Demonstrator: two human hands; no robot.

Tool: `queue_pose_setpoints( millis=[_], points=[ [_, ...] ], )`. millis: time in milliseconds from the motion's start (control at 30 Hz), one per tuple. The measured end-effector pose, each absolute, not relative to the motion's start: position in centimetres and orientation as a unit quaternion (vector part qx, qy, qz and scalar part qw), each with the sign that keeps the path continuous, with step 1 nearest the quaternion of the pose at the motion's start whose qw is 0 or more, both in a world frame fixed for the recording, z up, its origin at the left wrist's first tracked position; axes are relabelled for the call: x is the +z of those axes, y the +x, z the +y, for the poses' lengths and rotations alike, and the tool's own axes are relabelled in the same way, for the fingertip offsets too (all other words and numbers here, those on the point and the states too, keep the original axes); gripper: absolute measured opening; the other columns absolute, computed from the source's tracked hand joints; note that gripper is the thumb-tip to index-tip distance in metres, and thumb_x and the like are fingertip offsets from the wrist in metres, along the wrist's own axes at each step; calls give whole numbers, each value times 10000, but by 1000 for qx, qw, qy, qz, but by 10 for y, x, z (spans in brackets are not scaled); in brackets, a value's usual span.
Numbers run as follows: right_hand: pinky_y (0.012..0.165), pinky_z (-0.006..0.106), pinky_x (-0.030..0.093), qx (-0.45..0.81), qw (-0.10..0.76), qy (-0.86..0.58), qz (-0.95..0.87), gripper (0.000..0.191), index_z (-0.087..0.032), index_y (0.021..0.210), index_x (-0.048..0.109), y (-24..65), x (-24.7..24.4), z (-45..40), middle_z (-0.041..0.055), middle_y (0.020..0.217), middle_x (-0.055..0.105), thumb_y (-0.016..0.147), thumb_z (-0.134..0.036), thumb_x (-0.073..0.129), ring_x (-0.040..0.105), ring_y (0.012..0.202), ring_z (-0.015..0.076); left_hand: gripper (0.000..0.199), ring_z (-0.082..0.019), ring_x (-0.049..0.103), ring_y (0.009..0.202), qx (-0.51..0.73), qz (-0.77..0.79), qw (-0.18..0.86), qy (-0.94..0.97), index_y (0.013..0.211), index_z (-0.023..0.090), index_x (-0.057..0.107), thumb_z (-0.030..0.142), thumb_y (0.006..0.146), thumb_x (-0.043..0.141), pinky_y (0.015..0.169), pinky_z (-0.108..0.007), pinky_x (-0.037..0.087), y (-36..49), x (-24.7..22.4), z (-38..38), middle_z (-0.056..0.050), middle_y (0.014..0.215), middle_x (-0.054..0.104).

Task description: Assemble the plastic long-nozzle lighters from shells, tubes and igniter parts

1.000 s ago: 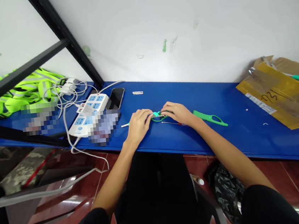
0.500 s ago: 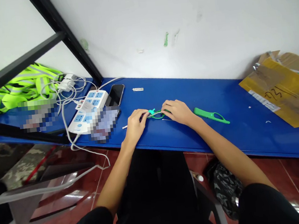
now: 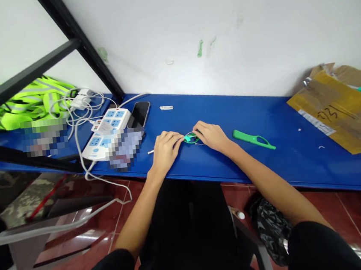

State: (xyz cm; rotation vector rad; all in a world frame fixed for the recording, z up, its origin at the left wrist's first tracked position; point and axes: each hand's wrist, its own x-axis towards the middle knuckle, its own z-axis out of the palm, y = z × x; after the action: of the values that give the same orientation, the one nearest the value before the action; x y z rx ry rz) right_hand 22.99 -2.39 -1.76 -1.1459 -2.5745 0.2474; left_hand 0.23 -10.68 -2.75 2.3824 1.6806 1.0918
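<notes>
Over the blue table [image 3: 197, 107], my left hand [image 3: 167, 148] pinches the left side of a small green piece with thin wires [image 3: 187, 138]. My right hand [image 3: 209, 134] has its fingers closed on the right side of the same piece, where a green round part shows. The fingertips hide much of it. A thin metal rod [image 3: 201, 144] lies just under my right fingers, and the silvery end of another tool [image 3: 150, 152] shows left of my left hand. To the right of my right hand lies a green plastic part with an oval loop [image 3: 248, 136].
On the left are a white power strip [image 3: 96, 148], two phones, tangled white cables, yellow-green reflective straps [image 3: 35, 101] and a black metal frame [image 3: 86, 50]. A small clear strip [image 3: 166, 108] lies near the wall. A taped cardboard box [image 3: 336, 114] is at the right.
My hands have drawn slightly closer together around the green piece. The piece has turned and shifted a little to the right, and its wires now curve above it.
</notes>
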Motion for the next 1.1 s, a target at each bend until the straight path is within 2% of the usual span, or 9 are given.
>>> queue_pose_setpoints(
  millis=[367, 533, 733, 933, 1100],
  points=[
    [704, 332, 399, 118, 181, -400, -891, 287, -220, 1118, 697, 231, -21, -24, 91, 1190, 756, 1174, -363, 454, 697, 890, 233, 274, -291, 615, 1018, 284, 535, -44, 794, 1180, 258, 817, 324, 1142, 554, 856, -463, 421, 13, -28, -98, -85, 1106, 803],
    [709, 327, 401, 127, 183, -401, -889, 273, -224, 1116, 687, 232, -22, -24, 89, 1186, 751, 1174, -365, 459, 694, 887, 231, 240, -297, 625, 1013, 268, 537, -50, 798, 1118, 248, 821, 333, 1126, 597, 851, -469, 418, 15, -27, -93, -89, 1084, 796],
    [727, 333, 423, 138, 178, -410, -884, 283, -221, 1121, 682, 231, -23, -24, 98, 1195, 727, 1174, -364, 443, 680, 869, 231, 242, -294, 615, 995, 270, 537, -31, 799, 1064, 249, 818, 364, 1118, 612, 823, -459, 409, 13, -28, -88, -89, 1046, 776],
    [916, 373, 501, 237, 219, -320, -891, 262, -203, 1120, 657, 243, -20, -18, 113, 1152, 686, 1157, -386, 473, 664, 1004, 250, 222, -267, 647, 975, 264, 531, -8, 805, 1018, 242, 815, 374, 1099, 656, 816, -419, 419, 5, -26, -76, -70, 1033, 743],
    [826, 355, 501, 307, 196, -274, -890, 276, -199, 1229, 643, 257, -18, -13, 120, 1205, 666, 1092, -436, 611, 620, 918, 230, 221, -219, 690, 930, 266, 517, 67, 811, 1016, 248, 814, 366, 1109, 653, 807, -375, 446, -3, -25, -65, -42, 1038, 741]
  ],
)
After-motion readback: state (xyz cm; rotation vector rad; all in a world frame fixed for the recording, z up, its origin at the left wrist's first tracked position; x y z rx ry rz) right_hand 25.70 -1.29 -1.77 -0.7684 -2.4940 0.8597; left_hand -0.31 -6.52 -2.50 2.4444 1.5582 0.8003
